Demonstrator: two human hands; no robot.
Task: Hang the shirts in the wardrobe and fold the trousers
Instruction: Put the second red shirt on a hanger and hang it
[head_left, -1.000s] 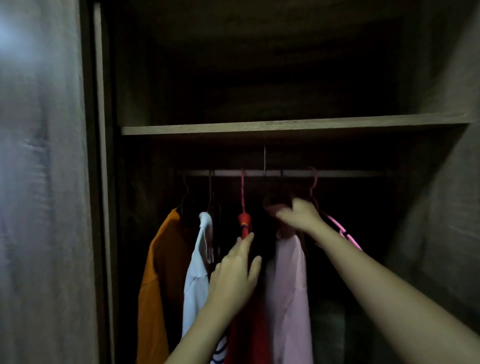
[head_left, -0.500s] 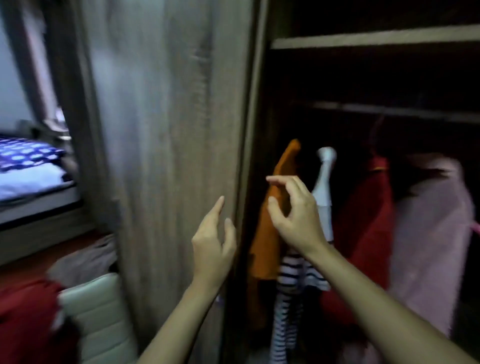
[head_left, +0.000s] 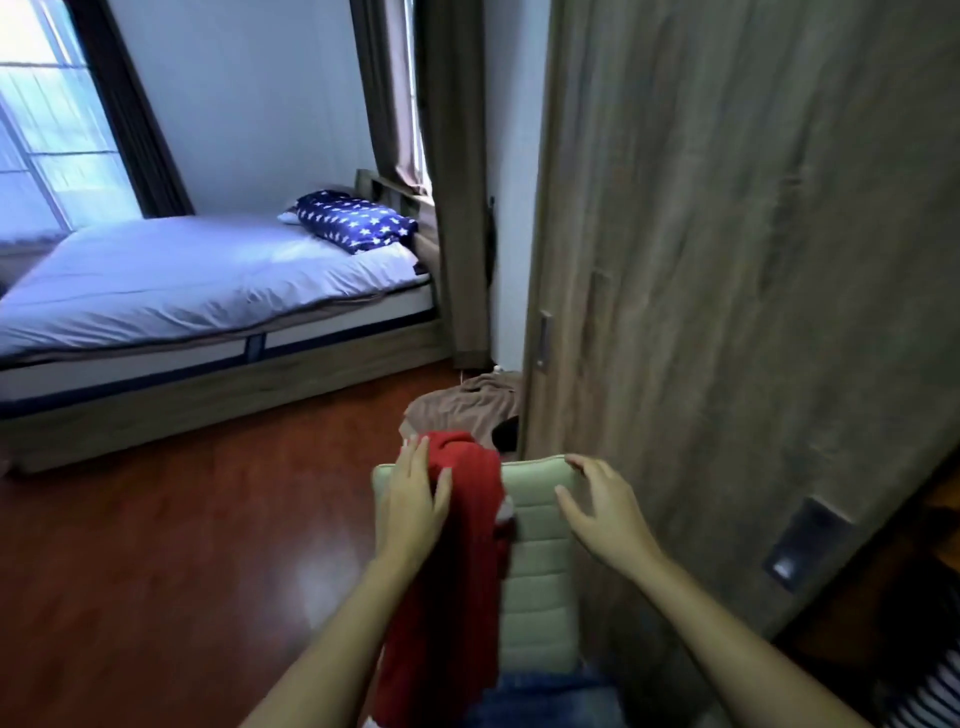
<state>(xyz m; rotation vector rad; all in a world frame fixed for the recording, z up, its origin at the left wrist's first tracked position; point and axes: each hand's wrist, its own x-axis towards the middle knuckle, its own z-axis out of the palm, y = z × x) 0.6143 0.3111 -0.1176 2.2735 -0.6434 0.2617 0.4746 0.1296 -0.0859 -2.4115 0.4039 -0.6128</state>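
Lower centre, over the chair back (head_left: 540, 571), my left hand (head_left: 415, 504) rests flat, fingers loose, on the red garment (head_left: 452, 597), right hand (head_left: 605, 509) hovers spread and empty; brown garment (head_left: 467, 405) and denim (head_left: 545, 696) also unsorted, plenty left.

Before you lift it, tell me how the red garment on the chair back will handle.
Probably floppy: the red garment hangs in soft folds over the chair back, so it should sag from wherever it is held. Likely light, being thin-looking cloth. It may slide off the smooth padding readily once the left hand on it pulls.
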